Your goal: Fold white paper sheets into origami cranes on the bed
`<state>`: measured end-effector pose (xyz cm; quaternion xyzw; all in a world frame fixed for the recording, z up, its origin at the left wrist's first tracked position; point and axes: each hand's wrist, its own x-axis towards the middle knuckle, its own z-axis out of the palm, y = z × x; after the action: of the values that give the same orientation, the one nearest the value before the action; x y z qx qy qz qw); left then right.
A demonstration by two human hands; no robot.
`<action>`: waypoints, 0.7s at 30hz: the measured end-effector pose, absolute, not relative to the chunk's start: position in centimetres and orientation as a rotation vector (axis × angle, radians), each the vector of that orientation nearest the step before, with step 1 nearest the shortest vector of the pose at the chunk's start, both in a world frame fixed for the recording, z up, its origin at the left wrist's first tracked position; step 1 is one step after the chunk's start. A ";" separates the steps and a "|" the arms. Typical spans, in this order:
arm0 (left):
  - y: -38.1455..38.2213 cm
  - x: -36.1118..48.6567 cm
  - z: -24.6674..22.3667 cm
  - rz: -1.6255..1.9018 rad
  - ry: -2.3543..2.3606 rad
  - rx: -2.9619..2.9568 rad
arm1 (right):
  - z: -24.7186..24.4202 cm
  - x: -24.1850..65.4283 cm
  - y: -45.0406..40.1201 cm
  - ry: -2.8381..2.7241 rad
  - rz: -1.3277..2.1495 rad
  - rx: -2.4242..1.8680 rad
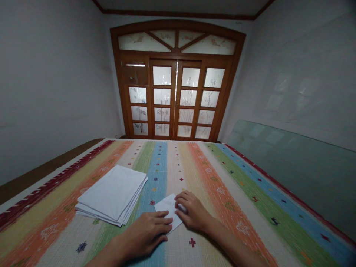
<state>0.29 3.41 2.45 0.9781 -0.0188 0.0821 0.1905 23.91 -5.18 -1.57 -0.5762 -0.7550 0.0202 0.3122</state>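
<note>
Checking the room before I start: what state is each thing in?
Left hand: flat on the sheet.
Right hand: fingers curled over the sheet.
Small white sheet: folded, under both hands.
Stack of white sheets: folded, piled.
Wooden double doors: closed.
Glass pane: leaning against the wall.

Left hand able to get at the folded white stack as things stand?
Probably yes. The left hand rests on the striped cover close beside the stack of folded white cloths, with nothing between them but the cover. It is on the small folded white piece, so reaching means leaving that.
</note>
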 end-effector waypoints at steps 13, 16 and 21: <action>3.6 0.4 -0.1 0.372 -0.136 3.031 | -1.6 23.7 -5.7 -2.162 0.071 -1.476; 3.4 0.4 -0.2 0.392 -0.152 3.032 | -2.0 23.9 -5.4 -2.162 0.080 -1.512; 2.9 0.3 0.5 0.373 -0.103 2.971 | -1.5 23.8 -5.2 -2.165 0.113 -1.517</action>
<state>0.30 2.91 0.54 0.9890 -0.0343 0.1242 0.0726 23.79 -5.19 -1.51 -0.5557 -0.7932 0.0413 0.2455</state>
